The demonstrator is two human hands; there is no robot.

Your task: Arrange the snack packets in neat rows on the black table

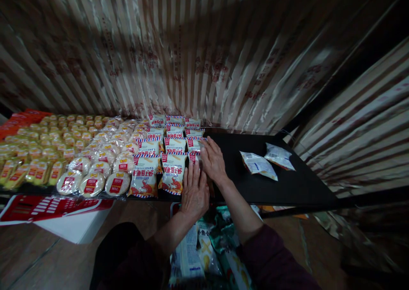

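Observation:
Small white snack bags with red lettering [173, 173] lie in rows on a black shelf [234, 145]. My left hand [195, 190] rests flat on the front bag of the right-hand column, its fingers stretched out and covering most of that bag. Just behind it, my right hand [213, 158] lies with extended fingers along the right edge of the same column, touching the bags there. Neither hand is closed round a bag. Two bags lying apart [259, 165] are on the shelf to the right of my hands.
Round wrapped rice crackers [92, 184] and yellow wrapped snacks [38, 170] fill the shelf's left part. Below the shelf are green snack packets [225, 230] between my arms and a red and white box [75, 224]. Striped sheeting [191, 55] hangs behind.

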